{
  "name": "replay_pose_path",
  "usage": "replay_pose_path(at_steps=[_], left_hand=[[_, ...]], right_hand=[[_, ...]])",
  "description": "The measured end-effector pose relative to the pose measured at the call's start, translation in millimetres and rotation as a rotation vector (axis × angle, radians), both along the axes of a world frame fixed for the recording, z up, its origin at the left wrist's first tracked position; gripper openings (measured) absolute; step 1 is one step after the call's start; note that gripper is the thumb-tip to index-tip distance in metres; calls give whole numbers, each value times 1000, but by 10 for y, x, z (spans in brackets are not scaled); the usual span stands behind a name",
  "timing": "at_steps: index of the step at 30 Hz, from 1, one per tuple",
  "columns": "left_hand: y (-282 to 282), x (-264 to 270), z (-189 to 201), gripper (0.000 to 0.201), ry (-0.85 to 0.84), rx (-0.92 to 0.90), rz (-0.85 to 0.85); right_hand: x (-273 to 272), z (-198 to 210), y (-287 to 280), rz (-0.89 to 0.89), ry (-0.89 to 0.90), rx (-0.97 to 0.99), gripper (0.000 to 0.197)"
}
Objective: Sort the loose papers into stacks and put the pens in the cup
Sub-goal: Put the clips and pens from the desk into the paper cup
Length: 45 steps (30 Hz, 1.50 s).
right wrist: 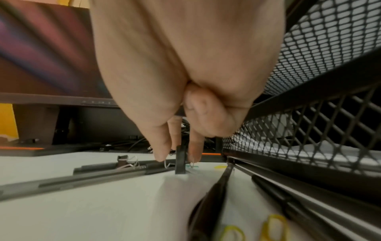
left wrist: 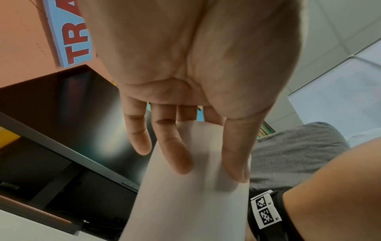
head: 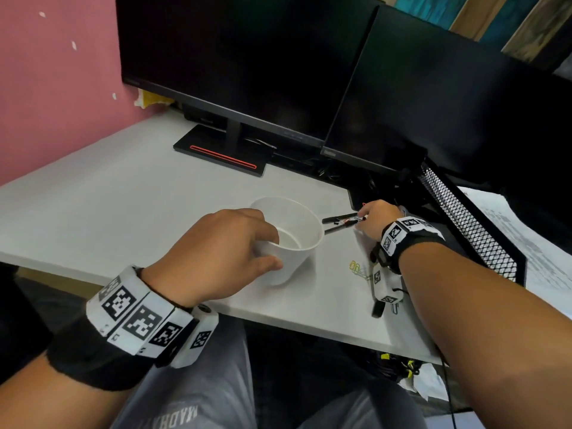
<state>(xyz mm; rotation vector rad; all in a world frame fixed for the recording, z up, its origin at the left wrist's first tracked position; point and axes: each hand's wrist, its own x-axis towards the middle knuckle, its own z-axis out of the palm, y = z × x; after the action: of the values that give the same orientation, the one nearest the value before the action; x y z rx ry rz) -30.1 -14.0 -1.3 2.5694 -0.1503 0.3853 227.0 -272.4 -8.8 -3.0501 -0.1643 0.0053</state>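
A white paper cup (head: 294, 230) stands on the white desk (head: 123, 193). My left hand (head: 266, 252) grips its near side; in the left wrist view the thumb and fingers (left wrist: 179, 163) curl round the cup wall (left wrist: 191, 203). Right of the cup lie several black pens (head: 339, 218). My right hand (head: 360, 218) reaches their right ends. In the right wrist view my right hand (right wrist: 177, 157) pinches a black pen end (right wrist: 181, 164) between thumb and finger, its tip on the desk. More pens (right wrist: 82, 176) lie flat on both sides.
A black mesh tray (head: 464, 221) holding printed papers (head: 526, 243) borders the right hand. Two dark monitors (head: 247, 63) and cables stand behind. Yellow paper clips (head: 356, 267) and a binder clip (right wrist: 123, 160) lie on the desk. The desk's near edge is close.
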Motion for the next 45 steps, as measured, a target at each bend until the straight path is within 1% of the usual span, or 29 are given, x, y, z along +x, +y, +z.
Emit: replay_pose_path(at_steps=[2, 5, 7, 8, 10, 11, 13, 14, 15, 16, 17, 19, 20, 22, 24, 25, 27, 30, 32, 34, 36, 37, 38, 40, 41, 43, 45], left_hand=[[9, 0, 2, 34, -5, -3, 3], [12, 5, 1, 33, -1, -6, 6], [6, 5, -3, 33, 2, -7, 3], [0, 4, -6, 33, 1, -7, 3], [-17, 6, -10, 32, 0, -9, 5], [-29, 8, -12, 32, 2, -8, 5], [-61, 7, -13, 32, 12, -5, 2], [-77, 7, -15, 32, 18, -3, 0], [-94, 4, -17, 32, 23, 1, -4], [-112, 0, -21, 32, 28, 5, -9], [-135, -4, -23, 32, 33, 11, -14], [-184, -24, -19, 31, 40, 18, -30], [-214, -38, -10, 30, 45, 18, -41], [-274, -67, 10, 29, 53, 19, -61], [-316, -94, 23, 29, 61, 18, -78], [-325, -102, 26, 29, 63, 16, -83], [-329, -110, 26, 27, 63, 21, -85], [-319, -105, 26, 25, 62, 30, -77], [-306, -98, 25, 27, 53, 19, -73], [-289, -88, 17, 29, 43, 15, -71], [-266, -76, 2, 31, 36, 17, -73], [-256, -67, -5, 31, 33, 19, -73], [-247, -59, -11, 32, 30, 22, -71], [-231, -42, -23, 32, 26, 23, -67], [-225, -36, -28, 32, 27, 21, -66], [-221, -32, -33, 32, 32, 13, -66], [-219, -30, -36, 31, 30, 13, -68]], right_hand=[[20, -14, 45, -16, 46, -38, 16], [-2, -24, 36, -4, 77, -89, 25], [11, 12, -28, -16, 91, 3, 29], [1, 56, -71, -27, 117, 85, 28], [-95, 179, -123, -26, 162, 314, 18], [-176, 250, -130, -24, 200, 472, 11], [-398, 440, -86, 36, 325, 826, 4], [-520, 547, -45, 95, 385, 950, 7], [-646, 657, 5, 169, 431, 1001, 13], [-767, 756, 57, 250, 462, 1000, 16], [-918, 867, 127, 335, 485, 957, 17], [-1140, 989, 258, 467, 502, 814, 15], [-1234, 1022, 319, 506, 495, 732, 13], [-1379, 1044, 426, 545, 450, 562, 8], [-1469, 1032, 502, 580, 369, 400, 4], [-1489, 1017, 527, 590, 336, 353, 3], [-1502, 983, 556, 589, 327, 364, 1], [-1488, 935, 547, 577, 379, 462, 11], [-1459, 924, 509, 558, 370, 565, 8], [-1368, 897, 431, 474, 294, 702, 5], [-1221, 807, 300, 348, 199, 763, 7], [-1139, 740, 221, 286, 182, 740, 8], [-1068, 670, 146, 229, 195, 677, 8], [-954, 523, 25, 132, 281, 461, 9], [-914, 459, -15, 94, 315, 339, 12], [-849, 348, -37, 52, 335, 144, 23], [-812, 263, -13, 50, 331, 27, 31]])
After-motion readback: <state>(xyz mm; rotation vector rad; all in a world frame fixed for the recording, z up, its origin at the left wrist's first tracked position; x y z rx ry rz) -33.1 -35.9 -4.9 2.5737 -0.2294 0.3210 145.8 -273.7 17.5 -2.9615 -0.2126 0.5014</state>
